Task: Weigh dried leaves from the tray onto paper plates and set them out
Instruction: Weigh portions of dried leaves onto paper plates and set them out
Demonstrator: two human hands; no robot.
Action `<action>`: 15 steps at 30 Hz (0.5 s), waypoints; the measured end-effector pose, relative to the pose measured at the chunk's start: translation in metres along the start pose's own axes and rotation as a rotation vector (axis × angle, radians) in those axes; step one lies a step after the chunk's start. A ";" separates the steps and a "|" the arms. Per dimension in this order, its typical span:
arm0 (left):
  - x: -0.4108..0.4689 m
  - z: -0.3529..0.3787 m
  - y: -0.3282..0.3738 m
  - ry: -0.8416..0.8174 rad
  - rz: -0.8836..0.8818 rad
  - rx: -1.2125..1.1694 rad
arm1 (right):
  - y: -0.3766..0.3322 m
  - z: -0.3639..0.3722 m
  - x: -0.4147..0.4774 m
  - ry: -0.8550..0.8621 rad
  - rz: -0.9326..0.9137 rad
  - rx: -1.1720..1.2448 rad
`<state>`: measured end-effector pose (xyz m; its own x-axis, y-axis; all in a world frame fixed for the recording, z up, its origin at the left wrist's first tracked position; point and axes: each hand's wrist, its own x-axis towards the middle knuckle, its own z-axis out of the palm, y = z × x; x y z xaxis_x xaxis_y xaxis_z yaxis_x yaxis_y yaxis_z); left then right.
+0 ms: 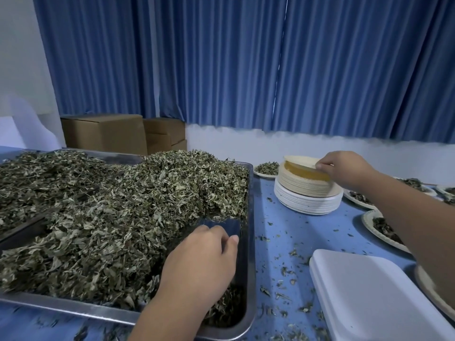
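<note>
though left hand fingertips unseen, right hand grip on top plate

blue table | tray under left fingers | plate stack under right fingers | white lid, perhaps foam, nearer

The right arm covers part of the leaf-filled plates.

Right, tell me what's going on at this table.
A person's right hand pinches the top beige paper plate, tilting it off the stack of paper plates. The left hand sits in the steel tray by the heap of dried green leaves. Plates already holding leaves lie on the blue table.
</note>
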<state>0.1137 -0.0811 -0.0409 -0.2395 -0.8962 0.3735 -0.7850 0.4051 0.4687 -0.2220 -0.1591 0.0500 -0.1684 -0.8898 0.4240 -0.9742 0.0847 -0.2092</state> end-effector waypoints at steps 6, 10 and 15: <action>0.001 -0.003 -0.001 0.026 -0.002 -0.034 | -0.005 -0.013 -0.041 0.173 -0.080 0.083; 0.003 -0.006 -0.001 0.026 -0.025 -0.057 | -0.013 -0.027 -0.099 0.218 -0.172 0.095; 0.002 -0.013 0.001 0.007 -0.155 -0.293 | -0.022 -0.039 -0.182 0.236 -0.283 0.079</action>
<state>0.1202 -0.0802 -0.0293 -0.1255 -0.9503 0.2849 -0.6135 0.3001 0.7305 -0.1762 0.0189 0.0119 0.0668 -0.7442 0.6646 -0.9741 -0.1928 -0.1180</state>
